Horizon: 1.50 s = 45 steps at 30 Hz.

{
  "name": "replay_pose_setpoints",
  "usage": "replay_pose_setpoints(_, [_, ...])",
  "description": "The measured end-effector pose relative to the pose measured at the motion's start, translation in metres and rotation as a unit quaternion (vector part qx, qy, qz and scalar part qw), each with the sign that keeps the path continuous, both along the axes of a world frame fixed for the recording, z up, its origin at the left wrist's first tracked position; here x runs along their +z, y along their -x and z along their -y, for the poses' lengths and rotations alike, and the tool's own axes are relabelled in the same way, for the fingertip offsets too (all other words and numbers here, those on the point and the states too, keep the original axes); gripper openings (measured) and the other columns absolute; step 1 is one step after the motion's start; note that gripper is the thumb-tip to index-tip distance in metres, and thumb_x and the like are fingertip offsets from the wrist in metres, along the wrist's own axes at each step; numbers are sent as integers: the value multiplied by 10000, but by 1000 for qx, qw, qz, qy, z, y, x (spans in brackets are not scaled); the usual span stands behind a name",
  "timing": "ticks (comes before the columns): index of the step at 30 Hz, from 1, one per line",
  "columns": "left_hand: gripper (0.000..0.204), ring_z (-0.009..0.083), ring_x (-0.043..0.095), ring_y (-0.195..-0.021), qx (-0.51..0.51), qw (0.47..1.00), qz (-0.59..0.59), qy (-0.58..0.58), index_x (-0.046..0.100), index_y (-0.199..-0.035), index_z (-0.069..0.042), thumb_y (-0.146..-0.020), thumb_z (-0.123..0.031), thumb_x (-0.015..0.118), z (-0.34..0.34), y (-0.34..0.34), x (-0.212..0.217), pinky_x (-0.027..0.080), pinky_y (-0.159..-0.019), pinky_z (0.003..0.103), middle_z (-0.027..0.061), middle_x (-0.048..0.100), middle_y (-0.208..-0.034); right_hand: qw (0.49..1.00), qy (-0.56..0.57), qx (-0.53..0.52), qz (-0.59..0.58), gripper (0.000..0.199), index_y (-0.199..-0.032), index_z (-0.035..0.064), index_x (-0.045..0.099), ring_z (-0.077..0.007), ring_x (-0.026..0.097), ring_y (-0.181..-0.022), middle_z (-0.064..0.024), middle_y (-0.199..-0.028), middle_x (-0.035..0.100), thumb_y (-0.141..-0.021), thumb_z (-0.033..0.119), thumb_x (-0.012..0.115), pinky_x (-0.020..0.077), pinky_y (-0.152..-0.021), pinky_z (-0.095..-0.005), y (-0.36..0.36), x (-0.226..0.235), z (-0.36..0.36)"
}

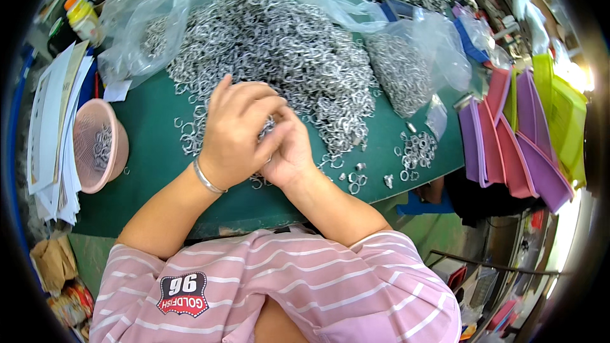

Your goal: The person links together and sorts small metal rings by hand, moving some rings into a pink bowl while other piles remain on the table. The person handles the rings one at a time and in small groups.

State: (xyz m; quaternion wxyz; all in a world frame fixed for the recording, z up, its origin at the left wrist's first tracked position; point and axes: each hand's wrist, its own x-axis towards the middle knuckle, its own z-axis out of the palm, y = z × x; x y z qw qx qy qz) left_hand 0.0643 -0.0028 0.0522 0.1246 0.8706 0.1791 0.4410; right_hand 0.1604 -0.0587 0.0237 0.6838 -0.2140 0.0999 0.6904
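Note:
My left hand [234, 128] and my right hand [290, 147] are pressed together at the near edge of a big heap of small silver metal rings [279, 44] on a green table [152, 152]. Both hands are closed around a few of the rings [267, 128], which show between the fingers. The left hand lies over the right, and a thin bracelet sits on its wrist. Loose rings lie scattered on the table around both hands.
A pink bowl [95, 146] with some rings stands at the left beside a stack of papers [54, 127]. Clear plastic bags of rings [413, 63] lie at the right and back left. Purple, pink and green pouches [521, 133] are at the right edge. A small sorted group of rings [416, 152] lies at the right.

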Motion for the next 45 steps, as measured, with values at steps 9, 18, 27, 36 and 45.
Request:
replay_pose_setpoints(9, [104,200,607,-787,9,973,101,206,625,-889,6,-786,22,628,-7,46,-3,482,-715,282,107,630,-865,716,-125,-441,526,157,-772,60,543,-148,533,-517,-66,-676,551,-872,180,560,442,-449,-274,-226,135,13])
replay_pose_setpoints(18, [66,115,558,-826,48,932,114,340,582,-938,22,-880,0,556,-14,99,-20,444,-752,237,56,592,-893,343,264,-80,898,509,-1138,38,627,-285,555,-1099,-165,-1124,628,-899,467,492,401,-937,-358,-382,125,13])
replay_pose_setpoints(27, [81,91,556,-714,48,935,-41,348,631,-894,8,-818,-20,633,-2,117,-22,447,-644,213,49,610,-861,384,187,-52,903,281,-1089,-34,599,-193,627,-826,-80,-941,657,-852,117,585,485,-691,-288,-439,83,58])
replay_pose_setpoints(36, [240,270,557,-823,5,976,-145,160,626,-954,-32,-735,-86,707,7,70,-47,461,-734,348,108,566,-912,297,-97,54,949,124,-871,27,623,-321,599,-769,-119,-844,615,-757,63,659,491,-695,-380,-62,9,46])
replay_pose_setpoints(45, [166,310,543,-859,-7,970,-199,137,601,-854,-30,-717,-49,693,-10,30,-59,454,-751,367,128,535,-907,484,-3,-14,875,101,-821,6,601,-298,597,-658,-129,-778,612,-761,41,675,485,-591,-348,-43,-8,64])
